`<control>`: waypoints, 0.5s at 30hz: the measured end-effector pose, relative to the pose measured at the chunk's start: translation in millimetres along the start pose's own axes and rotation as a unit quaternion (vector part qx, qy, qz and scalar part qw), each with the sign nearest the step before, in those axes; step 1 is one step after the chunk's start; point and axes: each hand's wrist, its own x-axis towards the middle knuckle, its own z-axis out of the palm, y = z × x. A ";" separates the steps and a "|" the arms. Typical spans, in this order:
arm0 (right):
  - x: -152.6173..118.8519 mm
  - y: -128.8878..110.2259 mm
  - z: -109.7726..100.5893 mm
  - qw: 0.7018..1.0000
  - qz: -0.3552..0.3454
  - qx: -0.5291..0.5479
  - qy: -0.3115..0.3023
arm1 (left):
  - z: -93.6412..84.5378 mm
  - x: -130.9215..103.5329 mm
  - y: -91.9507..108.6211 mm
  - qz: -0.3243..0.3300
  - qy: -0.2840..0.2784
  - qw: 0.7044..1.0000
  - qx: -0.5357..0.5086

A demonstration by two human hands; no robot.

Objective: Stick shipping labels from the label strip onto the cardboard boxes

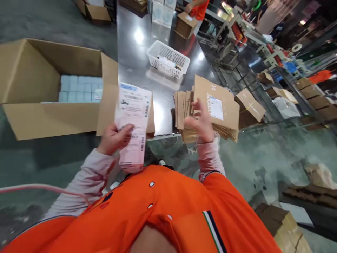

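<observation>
A long strip of printed labels hangs in my left hand, the thumb pressed on its front. The strip's lower end reaches my orange shirt. My right hand is raised at the near side of a stack of flat brown cardboard, fingers spread, nothing visible in them. The top sheet has white lettering and a white label. Folded cardboard pieces stand just left of that hand.
A large open carton with light blue boxes is at left. On the metal table sits a white basket. Another person in orange handles a box at the far end. A pink cord crosses my left arm.
</observation>
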 end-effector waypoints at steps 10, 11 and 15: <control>-49.4 -50.8 194.9 0.895 0.129 0.327 -0.274 | -27.3 -3.4 -13.4 0.018 0.052 0.998 0.040; -42.8 -50.2 195.2 0.901 0.122 0.312 -0.276 | -28.7 -2.8 -18.7 0.018 0.066 0.997 0.046; -24.9 -51.3 206.6 0.920 0.097 0.243 -0.292 | -24.0 0.5 -46.9 0.030 0.164 0.984 0.066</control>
